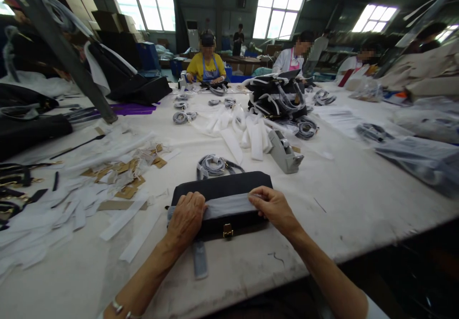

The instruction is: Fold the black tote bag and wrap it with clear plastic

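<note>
A black bag (222, 185) with a small gold clasp (228, 231) lies on the white table, just in front of me. Across its middle runs a pale translucent strip (227, 205). My left hand (187, 216) rests on the bag's left part, its fingers bent and together over the strip's left end. At the strip's right end, the thumb and fingers of my right hand (272, 206) are pinched on it. A wrapped strap tab (200, 260) sticks out below the bag's left side. Behind the bag lies a coiled, wrapped strap (215, 166).
A grey tape dispenser (286, 152) stands beyond the bag, beside white foam strips (251, 135). Paper strips and brown tags (127, 180) cover the left side. A metal post (79, 65) slants at the left. Several people work around the table's far side, near black bags (276, 94).
</note>
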Action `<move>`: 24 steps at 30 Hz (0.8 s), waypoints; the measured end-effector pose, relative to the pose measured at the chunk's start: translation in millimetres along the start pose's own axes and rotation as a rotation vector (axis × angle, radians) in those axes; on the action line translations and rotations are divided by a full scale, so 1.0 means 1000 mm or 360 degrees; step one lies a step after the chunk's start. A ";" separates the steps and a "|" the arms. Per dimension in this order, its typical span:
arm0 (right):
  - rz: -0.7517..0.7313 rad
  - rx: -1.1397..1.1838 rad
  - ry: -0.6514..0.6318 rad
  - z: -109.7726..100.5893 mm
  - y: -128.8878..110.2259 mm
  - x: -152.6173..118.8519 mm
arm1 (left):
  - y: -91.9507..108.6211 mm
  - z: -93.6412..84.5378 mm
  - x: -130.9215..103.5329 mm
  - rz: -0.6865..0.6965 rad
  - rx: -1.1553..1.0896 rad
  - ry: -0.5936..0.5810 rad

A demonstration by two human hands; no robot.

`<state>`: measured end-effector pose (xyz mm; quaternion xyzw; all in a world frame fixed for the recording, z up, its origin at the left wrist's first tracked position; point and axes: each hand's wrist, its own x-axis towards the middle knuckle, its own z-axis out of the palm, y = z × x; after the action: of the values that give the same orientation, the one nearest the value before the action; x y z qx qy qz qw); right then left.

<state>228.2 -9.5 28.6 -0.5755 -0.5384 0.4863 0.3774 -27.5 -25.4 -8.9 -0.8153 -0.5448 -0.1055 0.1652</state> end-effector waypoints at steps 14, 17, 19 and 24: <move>-0.0671 -0.1216 0.0259 -0.007 0.005 -0.001 | -0.001 0.001 0.000 -0.0052 -0.0084 0.0061; -0.0802 -0.1455 0.0250 -0.008 0.021 0.004 | -0.001 0.000 0.000 -0.0117 -0.0166 0.0044; -0.0854 -0.1521 0.0231 -0.008 0.028 0.008 | -0.001 0.001 0.001 -0.0158 -0.0215 0.0021; -0.0898 -0.1513 0.0199 -0.008 0.033 0.013 | -0.006 0.000 0.000 -0.0082 -0.0274 0.0069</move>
<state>243.2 -0.6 -3.4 -0.5437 -0.8084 0.0347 0.2231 -33.1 -23.2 -7.7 -0.8098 -0.5507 -0.1738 0.1035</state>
